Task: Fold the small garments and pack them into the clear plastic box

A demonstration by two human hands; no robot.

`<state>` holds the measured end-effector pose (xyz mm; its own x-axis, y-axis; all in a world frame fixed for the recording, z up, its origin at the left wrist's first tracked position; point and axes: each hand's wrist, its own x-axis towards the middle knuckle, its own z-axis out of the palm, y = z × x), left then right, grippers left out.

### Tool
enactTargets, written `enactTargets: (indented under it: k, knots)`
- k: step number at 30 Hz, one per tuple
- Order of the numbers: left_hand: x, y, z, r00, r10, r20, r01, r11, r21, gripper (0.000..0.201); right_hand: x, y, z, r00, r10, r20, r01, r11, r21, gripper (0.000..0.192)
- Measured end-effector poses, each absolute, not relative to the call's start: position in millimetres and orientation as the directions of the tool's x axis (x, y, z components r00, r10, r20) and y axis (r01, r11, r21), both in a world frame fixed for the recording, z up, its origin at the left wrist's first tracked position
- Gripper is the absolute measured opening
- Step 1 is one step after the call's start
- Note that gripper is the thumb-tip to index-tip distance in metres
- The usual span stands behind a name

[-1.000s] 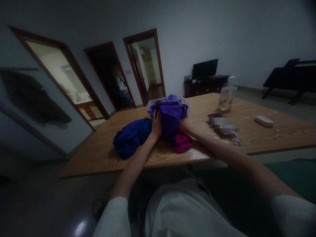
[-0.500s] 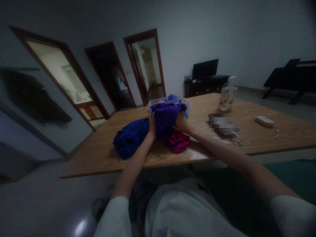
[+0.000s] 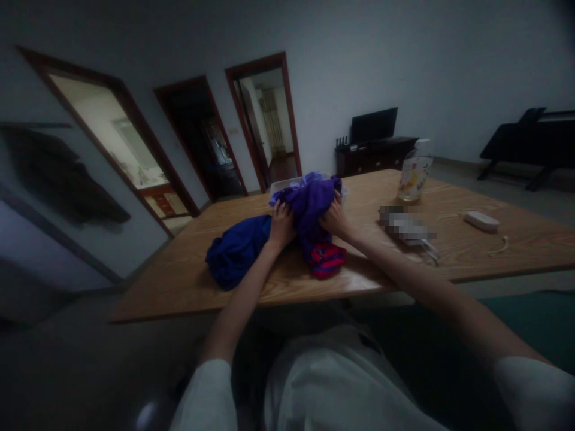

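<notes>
Head view: my left hand (image 3: 282,225) and right hand (image 3: 335,216) each grip the purple garment (image 3: 311,203), fingers closed on its cloth. Blue garment (image 3: 236,251) lies just left of it, red striped cloth (image 3: 327,260) beneath, all on the wooden table (image 3: 471,251).

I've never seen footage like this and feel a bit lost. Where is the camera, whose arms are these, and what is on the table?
The camera sits on a person's head and looks forward and down, so the two bare arms are that person's own; there is no machine. The left hand and right hand both grip a crumpled purple cloth, raised in front of a clear plastic bin. Beside it on the wooden table lie a bunched dark blue cloth and a red and blue striped cloth. Further right stand a clear pump bottle and a small white device with a cable.
</notes>
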<state>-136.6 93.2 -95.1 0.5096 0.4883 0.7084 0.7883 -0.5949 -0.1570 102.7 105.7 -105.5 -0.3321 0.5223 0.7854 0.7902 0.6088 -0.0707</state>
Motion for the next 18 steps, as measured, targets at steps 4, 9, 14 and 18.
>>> enactTargets:
  k: [4, 9, 14, 18]
  knots:
    - [-133, 94, -95, 0.553, 0.484, 0.678, 0.764, -0.620, -0.180, 0.059, 103, 112, -108, -0.374, 0.503, 0.779, 0.794, 0.607, -0.011, 0.042]
    - [-131, 92, -100, 0.567, 0.483, 0.668, 0.725, -0.678, -0.125, 0.075, 103, 121, -115, -0.394, 0.492, 0.776, 0.824, 0.564, 0.061, 0.047]
    - [-122, 78, -99, 0.613, 0.443, 0.654, 0.660, -0.742, -0.116, 0.085, 103, 124, -120, -0.349, 0.526, 0.776, 0.831, 0.557, -0.004, 0.053]
    - [-110, 69, -95, 0.653, 0.439, 0.618, 0.651, -0.742, -0.161, 0.080, 105, 126, -124, -0.376, 0.495, 0.783, 0.798, 0.603, 0.002, 0.053]
